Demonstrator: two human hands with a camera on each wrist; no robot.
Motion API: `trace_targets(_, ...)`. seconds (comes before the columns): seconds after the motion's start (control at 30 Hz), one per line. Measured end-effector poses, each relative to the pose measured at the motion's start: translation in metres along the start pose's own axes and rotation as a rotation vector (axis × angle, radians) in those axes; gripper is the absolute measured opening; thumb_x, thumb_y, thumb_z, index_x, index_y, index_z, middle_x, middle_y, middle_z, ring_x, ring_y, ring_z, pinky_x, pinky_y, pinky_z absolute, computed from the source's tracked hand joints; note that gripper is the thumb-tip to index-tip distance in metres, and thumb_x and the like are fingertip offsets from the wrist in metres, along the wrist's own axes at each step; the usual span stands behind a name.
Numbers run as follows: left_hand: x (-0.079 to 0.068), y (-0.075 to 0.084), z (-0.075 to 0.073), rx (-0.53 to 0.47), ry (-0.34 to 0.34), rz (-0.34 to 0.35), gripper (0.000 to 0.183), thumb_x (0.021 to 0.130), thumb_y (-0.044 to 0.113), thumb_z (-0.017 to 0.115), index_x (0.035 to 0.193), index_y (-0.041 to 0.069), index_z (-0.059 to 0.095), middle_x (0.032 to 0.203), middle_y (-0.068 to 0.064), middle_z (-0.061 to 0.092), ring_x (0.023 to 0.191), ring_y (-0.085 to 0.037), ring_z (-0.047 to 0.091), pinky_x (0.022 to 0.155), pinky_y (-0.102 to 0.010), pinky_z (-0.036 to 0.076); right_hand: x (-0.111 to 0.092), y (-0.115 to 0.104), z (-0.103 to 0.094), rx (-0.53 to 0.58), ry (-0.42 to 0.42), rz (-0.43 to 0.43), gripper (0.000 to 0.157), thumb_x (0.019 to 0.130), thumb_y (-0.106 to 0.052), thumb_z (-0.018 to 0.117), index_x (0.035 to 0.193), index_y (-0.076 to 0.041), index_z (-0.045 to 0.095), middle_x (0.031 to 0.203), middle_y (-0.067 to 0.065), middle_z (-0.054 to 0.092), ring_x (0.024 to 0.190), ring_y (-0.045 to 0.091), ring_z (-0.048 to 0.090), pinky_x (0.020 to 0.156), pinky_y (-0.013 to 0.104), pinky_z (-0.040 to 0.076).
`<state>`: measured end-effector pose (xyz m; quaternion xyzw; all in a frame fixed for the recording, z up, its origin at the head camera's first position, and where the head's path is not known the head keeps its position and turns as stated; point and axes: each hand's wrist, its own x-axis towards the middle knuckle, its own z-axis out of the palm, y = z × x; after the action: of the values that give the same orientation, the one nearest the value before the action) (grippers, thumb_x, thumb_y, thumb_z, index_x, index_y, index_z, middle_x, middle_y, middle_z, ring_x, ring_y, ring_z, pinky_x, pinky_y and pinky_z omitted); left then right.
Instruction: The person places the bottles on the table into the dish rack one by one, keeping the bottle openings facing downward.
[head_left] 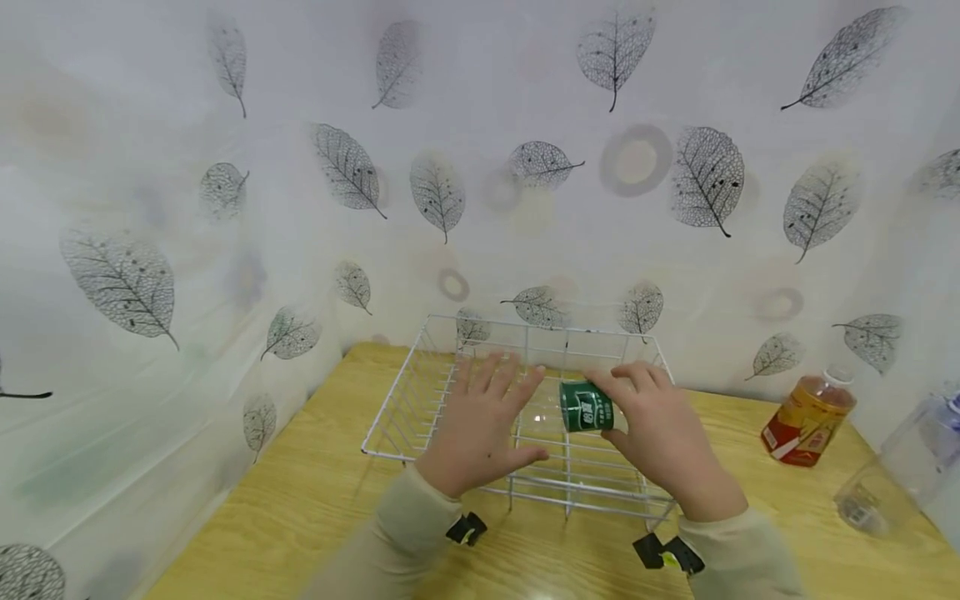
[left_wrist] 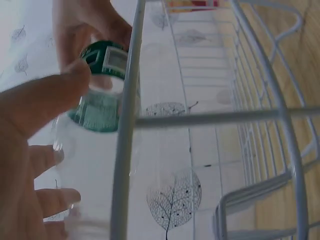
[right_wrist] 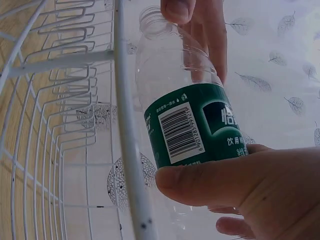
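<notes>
A clear plastic bottle with a green label (head_left: 587, 407) lies on its side, held over a white wire basket (head_left: 395, 385). My right hand (head_left: 663, 433) grips it round the label end, the thumb on the near side of the label (right_wrist: 200, 120). In the right wrist view, the bottle's neck (right_wrist: 156, 22) has no cap and points toward the other hand. My left hand (head_left: 487, 421) is at the neck end, its fingers straight and spread, the thumb apart from them. Seen from the left wrist, the left thumb (left_wrist: 55, 95) overlaps the bottle's side.
On the wood-grain table (head_left: 300, 500), a bottle with a red and yellow label (head_left: 806, 421) stands right of the basket. A large clear container (head_left: 892, 475) is at the far right. Leaf-patterned sheeting (head_left: 487, 183) rises behind the table and along the left side.
</notes>
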<state>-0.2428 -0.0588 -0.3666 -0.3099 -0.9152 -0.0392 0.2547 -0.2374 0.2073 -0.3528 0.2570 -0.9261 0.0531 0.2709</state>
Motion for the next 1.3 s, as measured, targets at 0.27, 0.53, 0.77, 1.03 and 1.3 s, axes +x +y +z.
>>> trace_targets(0.27, -0.001, 0.010, 0.006, -0.051, -0.042, 0.002, 0.098, 0.084, 0.064, 0.073, 0.160, 0.020, 0.031, 0.161, -0.014, 0.034, 0.147, -0.034, 0.033, 0.119, -0.058, 0.020, 0.001, -0.014, 0.009, 0.036, 0.047, 0.003, 0.085, 0.061, -0.018, 0.099, 0.138, -0.020, 0.062, 0.126, 0.015, 0.060, 0.115, 0.038, 0.053, 0.087, 0.057, 0.051)
trace_targets(0.53, -0.005, 0.011, 0.013, -0.093, 0.063, 0.036, 0.089, 0.084, 0.047, 0.081, 0.156, 0.015, 0.038, 0.146, -0.012, 0.053, 0.121, -0.028, 0.061, 0.093, -0.045, 0.054, 0.003, -0.024, 0.009, 0.049, 0.088, -0.002, 0.082, 0.061, -0.012, 0.098, 0.135, -0.020, 0.065, 0.127, 0.017, 0.060, 0.115, 0.039, 0.053, 0.082, 0.058, 0.053)
trace_targets(0.77, -0.004, 0.012, 0.014, -0.053, 0.056, 0.055, 0.083, 0.087, 0.045, 0.080, 0.154, 0.016, 0.040, 0.133, -0.005, 0.059, 0.112, -0.023, 0.064, 0.084, -0.040, 0.057, 0.001, -0.025, 0.010, 0.071, 0.092, 0.012, 0.083, 0.062, -0.010, 0.098, 0.137, -0.020, 0.063, 0.127, 0.016, 0.059, 0.117, 0.039, 0.052, 0.084, 0.058, 0.051)
trace_targets(1.03, -0.001, 0.009, 0.013, -0.053, 0.058, 0.060, 0.083, 0.086, 0.044, 0.081, 0.152, 0.014, 0.041, 0.129, -0.007, 0.061, 0.112, -0.024, 0.064, 0.088, -0.039, 0.056, -0.001, -0.019, 0.011, 0.150, 0.074, 0.012, 0.082, 0.066, -0.013, 0.096, 0.140, -0.017, 0.059, 0.140, 0.021, 0.050, 0.133, 0.046, 0.041, 0.098, 0.067, 0.043)
trace_targets(1.3, -0.001, 0.003, 0.014, -0.209, 0.035, 0.028, 0.082, 0.088, 0.041, 0.079, 0.153, 0.011, 0.039, 0.131, -0.006, 0.061, 0.115, -0.022, 0.062, 0.095, -0.038, 0.053, -0.004, -0.009, 0.006, 0.440, 0.108, 0.126, 0.088, 0.080, -0.020, 0.088, 0.154, -0.016, 0.042, 0.156, 0.018, 0.034, 0.141, 0.046, 0.032, 0.100, 0.071, 0.038)
